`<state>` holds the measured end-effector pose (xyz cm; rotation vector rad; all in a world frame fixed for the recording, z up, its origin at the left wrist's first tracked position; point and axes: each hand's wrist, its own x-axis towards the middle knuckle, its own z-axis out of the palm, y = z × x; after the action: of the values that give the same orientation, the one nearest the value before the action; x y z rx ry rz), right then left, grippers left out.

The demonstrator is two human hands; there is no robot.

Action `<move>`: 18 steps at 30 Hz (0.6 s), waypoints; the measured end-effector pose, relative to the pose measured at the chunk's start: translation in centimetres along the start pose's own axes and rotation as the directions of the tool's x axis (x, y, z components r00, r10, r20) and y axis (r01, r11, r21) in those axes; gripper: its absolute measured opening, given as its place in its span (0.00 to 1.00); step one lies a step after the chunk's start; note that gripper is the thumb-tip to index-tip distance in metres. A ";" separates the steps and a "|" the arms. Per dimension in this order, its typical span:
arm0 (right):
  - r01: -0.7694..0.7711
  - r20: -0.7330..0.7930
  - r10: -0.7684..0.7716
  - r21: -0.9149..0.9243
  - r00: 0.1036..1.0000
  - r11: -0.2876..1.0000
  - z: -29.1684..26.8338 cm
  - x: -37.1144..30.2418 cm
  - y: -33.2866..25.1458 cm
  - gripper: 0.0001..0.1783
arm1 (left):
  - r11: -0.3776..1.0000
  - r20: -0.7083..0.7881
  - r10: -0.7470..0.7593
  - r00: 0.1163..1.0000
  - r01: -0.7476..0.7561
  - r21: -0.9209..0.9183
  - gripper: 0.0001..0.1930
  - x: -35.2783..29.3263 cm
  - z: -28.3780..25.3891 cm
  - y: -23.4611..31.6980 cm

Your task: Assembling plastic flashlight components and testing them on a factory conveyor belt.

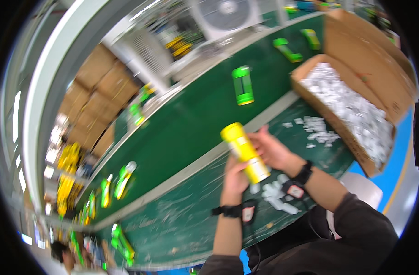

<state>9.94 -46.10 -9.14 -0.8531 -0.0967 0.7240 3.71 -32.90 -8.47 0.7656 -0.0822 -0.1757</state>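
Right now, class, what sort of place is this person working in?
Probably a factory packing line: green bottles lie along a long green belt, a cardboard box holds small white pieces, and both hands hold a yellow tube.

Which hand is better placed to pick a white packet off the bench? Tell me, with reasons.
Right. The right hand grips the yellow cylinder near its middle, closest to the loose white packets lying under its wrist. The left hand supports the cylinder's lower end and could probably hold it alone.

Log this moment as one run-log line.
left hand: holds yellow tube | right hand: holds tube too | box: white packets, right | belt: green bottle
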 end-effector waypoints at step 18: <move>-0.230 0.465 -0.194 0.706 0.864 0.670 -2.0 3.9 2.0 0.36 | 0.774 -0.315 0.474 0.822 -0.218 0.595 0.33 0.2 0.7 1.7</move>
<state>12.50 -44.10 -12.73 0.1629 -0.2439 0.9003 4.07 -32.22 -6.83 1.3243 0.1769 0.4209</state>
